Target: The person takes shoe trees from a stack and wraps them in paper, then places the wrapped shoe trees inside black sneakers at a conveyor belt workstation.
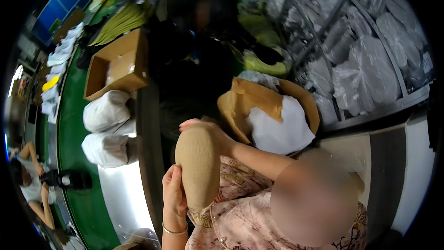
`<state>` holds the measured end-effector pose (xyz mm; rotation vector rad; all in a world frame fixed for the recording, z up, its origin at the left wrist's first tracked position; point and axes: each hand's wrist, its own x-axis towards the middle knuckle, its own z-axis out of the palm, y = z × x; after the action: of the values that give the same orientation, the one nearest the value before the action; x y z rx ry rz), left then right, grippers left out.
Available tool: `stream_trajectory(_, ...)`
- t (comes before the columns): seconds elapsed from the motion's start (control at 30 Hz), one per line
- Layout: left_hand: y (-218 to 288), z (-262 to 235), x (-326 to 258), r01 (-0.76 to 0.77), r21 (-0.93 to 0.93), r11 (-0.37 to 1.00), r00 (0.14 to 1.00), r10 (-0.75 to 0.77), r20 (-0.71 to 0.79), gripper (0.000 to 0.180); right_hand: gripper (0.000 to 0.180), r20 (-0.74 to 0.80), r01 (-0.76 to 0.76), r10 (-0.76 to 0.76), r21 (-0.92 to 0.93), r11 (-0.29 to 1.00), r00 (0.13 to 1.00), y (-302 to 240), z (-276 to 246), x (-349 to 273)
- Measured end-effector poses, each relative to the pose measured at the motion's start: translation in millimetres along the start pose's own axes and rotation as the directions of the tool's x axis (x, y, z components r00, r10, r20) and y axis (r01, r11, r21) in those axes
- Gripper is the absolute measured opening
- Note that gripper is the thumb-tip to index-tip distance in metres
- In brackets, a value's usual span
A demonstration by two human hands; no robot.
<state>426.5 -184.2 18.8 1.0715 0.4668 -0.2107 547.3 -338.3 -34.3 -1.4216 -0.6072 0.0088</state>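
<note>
Tan insole [198,166] is held upright between both hands, long axis near vertical, toe end up: left hand [174,196] clamps its lower left edge, right hand [217,134] wraps the top from the right. Just right of the insole, an open brown bag [240,104] holds a white bundle [277,127]. Up-left of the insole, an open carton [115,65] lies beside two white sacks [105,110].

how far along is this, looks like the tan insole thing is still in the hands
Done: two stuffed white bags lie beside the green belt. In hand: a tan insole-shaped piece, the left hand gripping its lower edge, the right hand over its top. Left: the piece is not set down, and the brown-paper-lined box behind it holds white material.
</note>
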Motion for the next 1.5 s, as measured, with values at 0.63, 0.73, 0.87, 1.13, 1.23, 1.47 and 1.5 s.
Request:
stream_trajectory(0.63,-56.3,-8.6,67.1,0.201,-0.009,0.980,0.950,-0.197,-0.241,0.029,0.055,-0.571,-0.552,0.489,-0.809,-0.202,0.659,198.1,-179.8,-217.9)
stream_trajectory(0.73,-58.2,1.9,70.4,0.194,-0.003,0.981,0.945,-0.188,-0.268,0.027,0.041,-0.515,-0.485,0.395,-0.855,-0.181,0.761,209.0,-187.6,-237.5)
stream_trajectory(0.87,-57.6,13.9,78.2,0.185,0.010,0.983,0.945,-0.175,-0.275,0.026,0.029,-0.536,-0.540,0.306,-0.838,-0.079,0.787,200.9,-196.2,-231.6)
stream_trajectory(1.13,-65.1,11.0,99.6,0.105,0.198,0.975,0.968,-0.054,-0.245,0.015,0.028,-0.285,-0.613,0.790,0.509,0.604,0.542,104.3,-203.9,-202.3)
stream_trajectory(1.23,-61.1,15.8,104.7,0.025,0.275,0.961,0.984,0.026,-0.179,0.019,0.029,-0.130,-0.444,0.782,0.761,0.473,0.610,63.7,-176.5,-169.2)
stream_trajectory(1.47,-33.6,9.3,106.1,-0.309,0.295,0.904,0.948,0.319,0.014,0.010,0.022,0.128,-0.379,0.356,0.278,0.883,0.925,10.8,-92.7,-86.6)
stream_trajectory(1.5,-19.4,11.2,100.6,-0.304,0.291,0.907,0.948,0.317,0.004,0.007,0.021,0.154,-0.278,0.248,0.219,0.935,0.956,3.5,-79.9,-70.5)
